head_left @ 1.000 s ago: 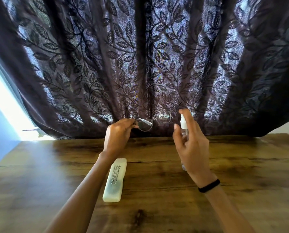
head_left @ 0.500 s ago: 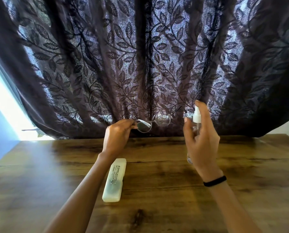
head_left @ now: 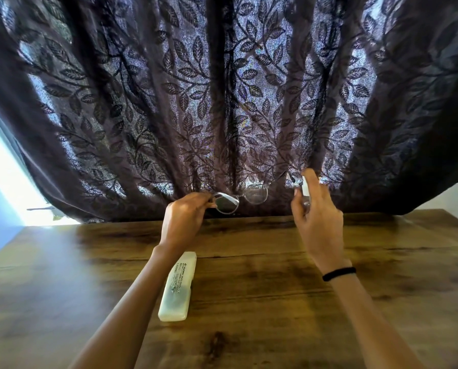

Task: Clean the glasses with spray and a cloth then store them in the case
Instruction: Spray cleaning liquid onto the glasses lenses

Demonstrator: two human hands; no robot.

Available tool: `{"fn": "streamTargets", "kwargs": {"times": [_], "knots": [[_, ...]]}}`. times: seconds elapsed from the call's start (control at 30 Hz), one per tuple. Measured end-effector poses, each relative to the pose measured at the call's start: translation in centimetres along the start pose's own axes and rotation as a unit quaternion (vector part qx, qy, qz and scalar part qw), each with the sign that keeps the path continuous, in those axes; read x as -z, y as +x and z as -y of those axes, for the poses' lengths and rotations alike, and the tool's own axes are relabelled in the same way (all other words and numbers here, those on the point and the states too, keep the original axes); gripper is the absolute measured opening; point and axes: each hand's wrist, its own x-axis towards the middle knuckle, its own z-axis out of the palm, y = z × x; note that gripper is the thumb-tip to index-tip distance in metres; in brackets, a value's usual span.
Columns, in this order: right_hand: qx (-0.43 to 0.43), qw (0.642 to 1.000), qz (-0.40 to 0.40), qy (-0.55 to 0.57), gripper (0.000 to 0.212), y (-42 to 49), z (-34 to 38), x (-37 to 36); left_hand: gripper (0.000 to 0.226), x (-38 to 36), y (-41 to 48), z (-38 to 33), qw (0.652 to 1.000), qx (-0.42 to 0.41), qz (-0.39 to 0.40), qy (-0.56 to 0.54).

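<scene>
The pale case [head_left: 177,286] lies on the wooden table [head_left: 275,310] beneath our left hand [head_left: 182,219], which pinches the glasses [head_left: 240,199] by their left end, lifted before the curtain [head_left: 222,102]. Just beside them, our right hand [head_left: 319,225] grips the spray bottle [head_left: 306,191], forefinger on top.

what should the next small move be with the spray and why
Probably press the index finger on the spray bottle to mist the lenses: the right hand holds it upright beside the glasses, finger on its top, while the left hand holds the glasses up by one end. The case lies shut on the table.
</scene>
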Motion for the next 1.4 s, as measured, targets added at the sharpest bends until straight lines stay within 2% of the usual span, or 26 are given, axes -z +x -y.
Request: {"fn": "streamTargets", "kwargs": {"times": [0.1,0.23,0.33,0.43,0.63,0.9,1.0,1.13,1.27,1.4], "knots": [[-0.006,1.0,-0.024,0.015,0.037,0.2,-0.1,-0.1,0.019,0.1,-0.1,0.1,1.0,0.004,0.003,0.008],[-0.013,0.996,-0.068,0.057,0.05,-0.4,-0.8,-0.3,0.02,0.1,-0.2,0.0,1.0,0.011,-0.003,0.011],[-0.063,0.989,-0.067,0.118,0.055,-1.9,-1.8,-1.1,0.022,0.0,-0.3,-0.1,1.0,0.009,-0.017,0.002],[-0.117,0.979,-0.042,0.16,0.063,-4.3,-3.1,-2.1,0.021,-0.1,-0.5,-0.1,1.0,0.013,-0.018,-0.005],[-0.185,0.958,0.07,0.209,0.068,-8.6,-5.1,-3.6,0.02,-0.5,-1.0,-0.3,0.999,0.046,-0.012,-0.024],[-0.237,0.954,0.077,0.166,0.032,-10.9,-5.0,-3.5,0.022,-1.0,-1.2,-0.3,0.998,0.056,-0.007,-0.025],[-0.237,0.958,0.055,0.153,0.033,-11.2,-4.6,-3.4,0.02,-1.0,-1.3,-0.3,0.998,0.063,-0.003,-0.023],[-0.224,0.956,0.021,0.188,0.037,-11.2,-4.1,-2.9,0.02,-0.7,-1.3,-0.6,0.998,0.06,-0.018,-0.027],[-0.163,0.964,-0.054,0.204,0.047,-9.1,-3.5,-1.1,0.019,-0.5,-1.3,-0.7,0.997,0.063,-0.022,-0.031],[-0.079,0.986,-0.058,0.133,0.036,-5.3,-3.1,0.8,0.015,-0.5,-1.3,-0.7,0.995,0.082,-0.037,-0.054]]}}
